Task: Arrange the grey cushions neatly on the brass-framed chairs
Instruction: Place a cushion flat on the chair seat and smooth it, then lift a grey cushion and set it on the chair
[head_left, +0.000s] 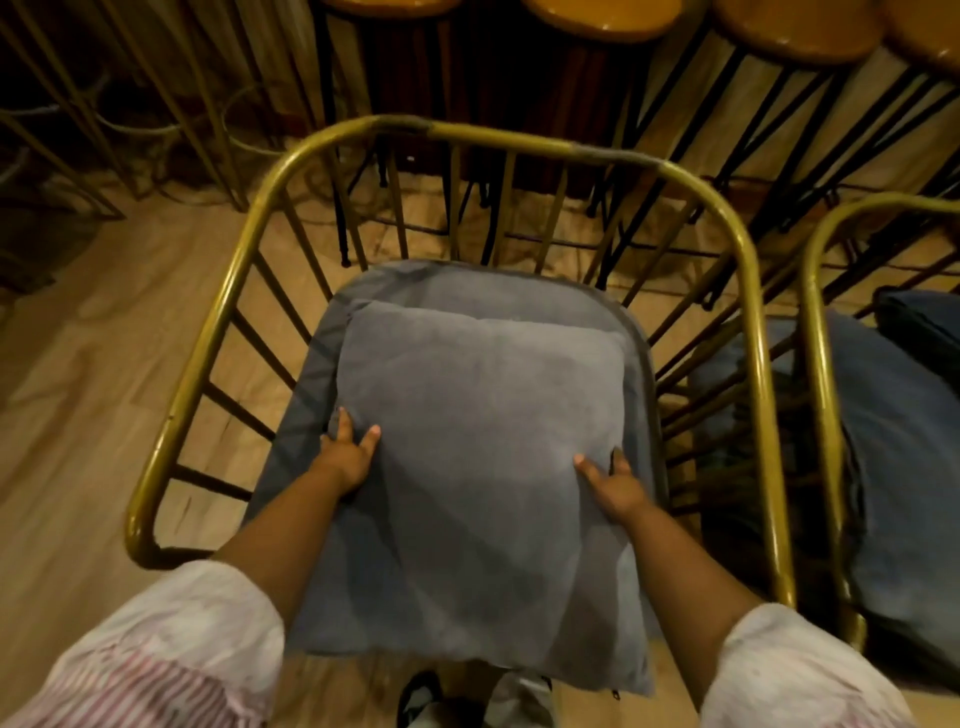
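A square grey cushion (478, 467) lies flat over the grey seat pad (415, 283) of a brass-framed chair (218, 312) directly below me. My left hand (347, 453) grips the cushion's left edge, thumb on top. My right hand (613, 486) grips its right edge the same way. The cushion's near edge overhangs the front of the seat. The fingers under the cushion are hidden.
A second brass-framed chair (826, 395) stands close on the right with a grey cushion (904, 467) on it. Several wooden stools (795, 26) on black metal legs stand behind the chairs. More brass rods (171, 98) fill the far left. The floor (78, 389) is wood.
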